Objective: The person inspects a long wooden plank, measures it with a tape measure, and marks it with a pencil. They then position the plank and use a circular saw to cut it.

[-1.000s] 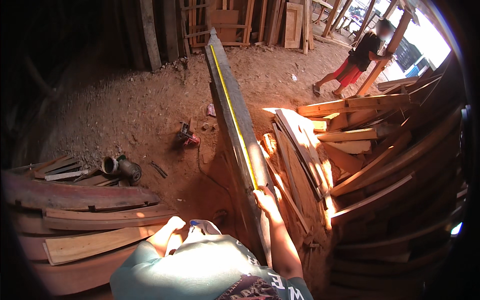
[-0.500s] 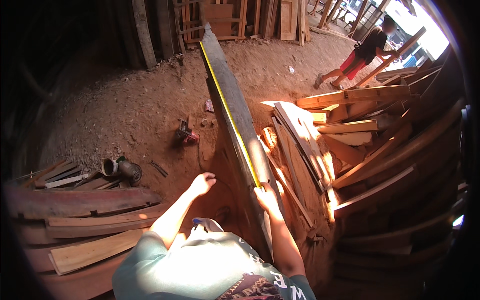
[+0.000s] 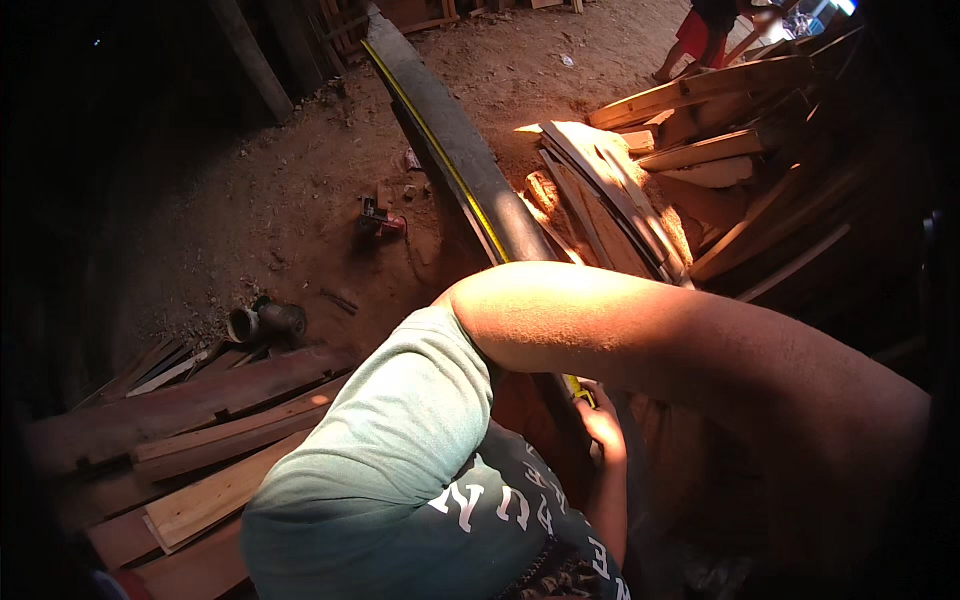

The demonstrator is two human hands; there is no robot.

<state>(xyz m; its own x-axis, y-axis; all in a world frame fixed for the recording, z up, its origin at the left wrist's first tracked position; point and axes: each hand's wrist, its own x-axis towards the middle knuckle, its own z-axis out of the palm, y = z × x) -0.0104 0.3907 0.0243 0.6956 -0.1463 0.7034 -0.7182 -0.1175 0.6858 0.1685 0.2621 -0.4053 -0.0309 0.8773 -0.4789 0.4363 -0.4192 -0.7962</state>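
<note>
Right hand (image 3: 604,424): your grip is closed, fingers clamped on the near end of the yellow tape measure (image 3: 581,393). From your grip the strip runs ahead and leftward along the left edge of a long grey beam (image 3: 456,140), part of it hidden under your left arm (image 3: 650,330). That arm crosses ahead of the right grip, toward the right; your left hand is out of view, so cannot tell whether its grip is apart or together. Containers: well to the left of your right grip and a little ahead, a round, open-mouthed vessel (image 3: 243,325) lies beside a darker rounded container (image 3: 284,319); contents of both too dark to read. Ahead-left of the grip, a red and dark tool (image 3: 382,219) rests on the dirt floor (image 3: 290,190). Stacked boards (image 3: 612,195) lie ahead-right; farther that way, a person in red shorts (image 3: 702,42).
</note>
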